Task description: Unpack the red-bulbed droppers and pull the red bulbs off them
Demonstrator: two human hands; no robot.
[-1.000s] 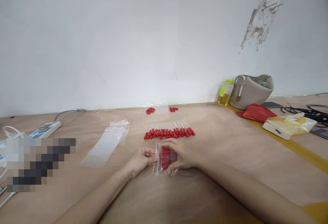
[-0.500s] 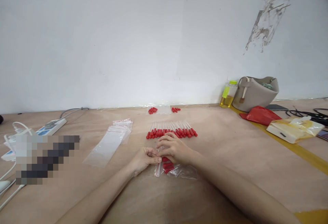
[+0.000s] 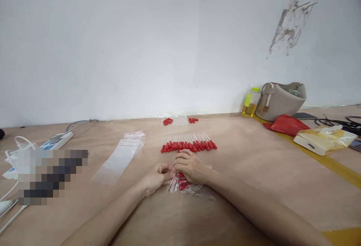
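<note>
A clear zip bag (image 3: pixel 194 190) with red rubber bulbs (image 3: pixel 183 184) in it lies in front of me, its red-striped zip edge (image 3: pixel 172 184) to the left. My left hand (image 3: pixel 158 177) is closed, pinching the bag's edge between thumb and fingers. Curled over the bag's upper part, my right hand (image 3: pixel 190 166) grips it near the same corner, its fingertips meeting those of the left. Just beyond the hands is a row of droppers (image 3: pixel 189 146) with red bulbs toward me and thin clear tubes pointing away.
Flat zip bags (image 3: pixel 121 157) lie to the left. Loose red bulbs (image 3: pixel 168 121) and clear tubes (image 3: pixel 180 120) sit by the wall. On the left are a power strip (image 3: pixel 60 141) and cables; rightward stand a bottle (image 3: pixel 250 103), a grey bag (image 3: pixel 282 101), a red pouch (image 3: pixel 287 126) and a tissue pack (image 3: pixel 324 139).
My right hand has shifted slightly, its fingers drawn closer over the zip bag's corner. My left hand keeps its pinch at the edge. The bag is more crumpled and turned a little.
</note>
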